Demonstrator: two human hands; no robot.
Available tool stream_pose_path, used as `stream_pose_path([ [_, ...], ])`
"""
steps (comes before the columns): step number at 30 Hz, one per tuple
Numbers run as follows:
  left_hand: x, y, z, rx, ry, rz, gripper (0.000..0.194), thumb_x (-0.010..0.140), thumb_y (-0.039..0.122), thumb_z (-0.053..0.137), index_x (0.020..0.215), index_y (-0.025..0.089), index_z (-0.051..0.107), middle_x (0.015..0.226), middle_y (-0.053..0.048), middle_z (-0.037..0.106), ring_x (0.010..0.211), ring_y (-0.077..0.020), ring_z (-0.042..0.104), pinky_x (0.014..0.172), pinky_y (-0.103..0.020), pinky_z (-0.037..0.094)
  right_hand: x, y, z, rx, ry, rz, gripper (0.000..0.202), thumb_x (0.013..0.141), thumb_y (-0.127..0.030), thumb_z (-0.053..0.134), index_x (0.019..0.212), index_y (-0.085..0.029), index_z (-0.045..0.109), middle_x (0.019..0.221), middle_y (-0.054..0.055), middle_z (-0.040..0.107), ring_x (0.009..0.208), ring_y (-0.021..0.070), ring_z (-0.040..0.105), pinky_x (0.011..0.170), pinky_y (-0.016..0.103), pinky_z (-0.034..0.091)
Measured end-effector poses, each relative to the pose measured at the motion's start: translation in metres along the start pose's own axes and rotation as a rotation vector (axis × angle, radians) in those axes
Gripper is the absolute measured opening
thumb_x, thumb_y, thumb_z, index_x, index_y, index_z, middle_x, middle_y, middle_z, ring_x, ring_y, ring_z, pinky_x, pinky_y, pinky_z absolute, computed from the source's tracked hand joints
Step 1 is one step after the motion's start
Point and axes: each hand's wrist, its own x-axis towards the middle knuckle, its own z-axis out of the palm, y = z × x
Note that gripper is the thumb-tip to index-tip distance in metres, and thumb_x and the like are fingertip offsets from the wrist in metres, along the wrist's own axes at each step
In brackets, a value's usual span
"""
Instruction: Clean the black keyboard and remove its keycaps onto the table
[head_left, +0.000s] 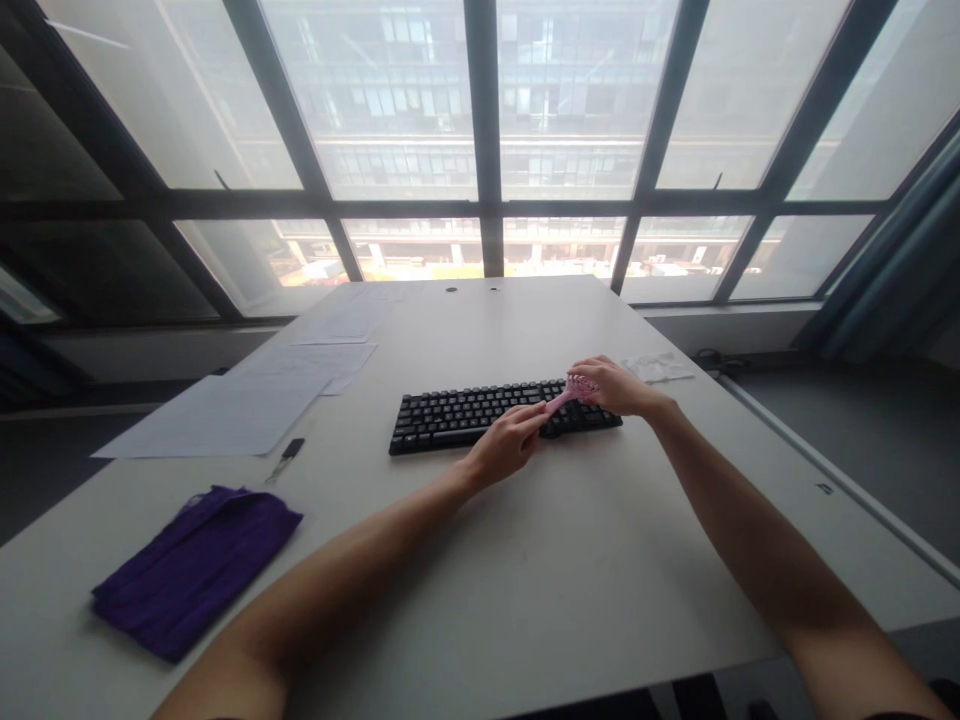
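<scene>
A pink hairbrush (559,401) is held slantwise above the right part of a black keyboard (457,412). My left hand (510,440) is closed on its handle, at the keyboard's front edge. My right hand (611,385) has its fingers over the brush head, at the keyboard's right end. The bristle side is partly covered by those fingers. Just behind my right hand lies a crumpled white tissue or wrapper (660,367).
A folded purple cloth (196,570) lies at the table's front left, with a small black-and-metal object (289,455) behind it. White paper sheets (232,410) cover the left edge of the white table (525,590). Windows stand beyond.
</scene>
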Motion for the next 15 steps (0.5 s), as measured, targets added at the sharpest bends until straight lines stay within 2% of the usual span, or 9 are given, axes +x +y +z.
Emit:
stream_pose_path([
  [7,-0.001,-0.001,0.0,-0.018,-0.004,-0.016,0.037,0.092,0.007,0.05,0.123,0.017,0.067,0.13,-0.014,0.066,0.122,-0.0237,0.061,0.103,-0.042,0.053,0.001,0.01,0.015,0.074,-0.053,0.043,0.054,0.072,-0.015,0.073,0.125,-0.026,0.068,0.133,0.008,0.064,0.13,0.0303,0.052,0.111,0.041,0.042],
  [15,-0.002,-0.002,0.0,-0.013,0.033,-0.021,0.039,0.091,0.005,0.051,0.124,0.018,0.065,0.132,-0.013,0.065,0.124,-0.0238,0.06,0.104,-0.045,0.052,-0.002,0.014,0.004,0.088,0.022,-0.014,0.054,0.074,-0.02,0.074,0.127,-0.023,0.065,0.129,0.01,0.064,0.127,0.0303,0.051,0.111,0.046,0.04],
])
